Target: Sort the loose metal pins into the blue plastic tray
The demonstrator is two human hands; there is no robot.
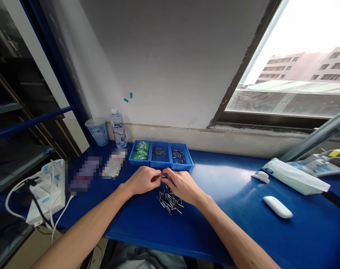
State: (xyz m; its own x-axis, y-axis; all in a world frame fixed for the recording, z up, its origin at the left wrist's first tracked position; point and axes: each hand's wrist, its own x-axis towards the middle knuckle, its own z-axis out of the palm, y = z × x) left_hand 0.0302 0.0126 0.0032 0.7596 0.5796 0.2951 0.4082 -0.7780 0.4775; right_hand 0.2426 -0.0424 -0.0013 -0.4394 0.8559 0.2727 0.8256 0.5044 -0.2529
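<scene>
My left hand (144, 180) and my right hand (184, 186) meet fingertip to fingertip over the blue table. Both are closed in a pinch around a small metal fastener (164, 175), mostly covered by the fingers. Just below them lies a loose pile of thin metal fasteners (170, 201), perhaps rivets or screws. Behind the hands, three joined blue bins stand in a row. Green-and-clear packets fill the left bin (140, 163). Similar thin metal pieces lie in the middle bin (160, 163) and the right bin (184, 166).
At the back left stand a water bottle (118, 129) and a paper cup (98, 131). A white power strip (48, 192) with cables lies at the left edge. To the right are a white case (278, 207), a small white object (261, 176) and a soft pack (296, 176).
</scene>
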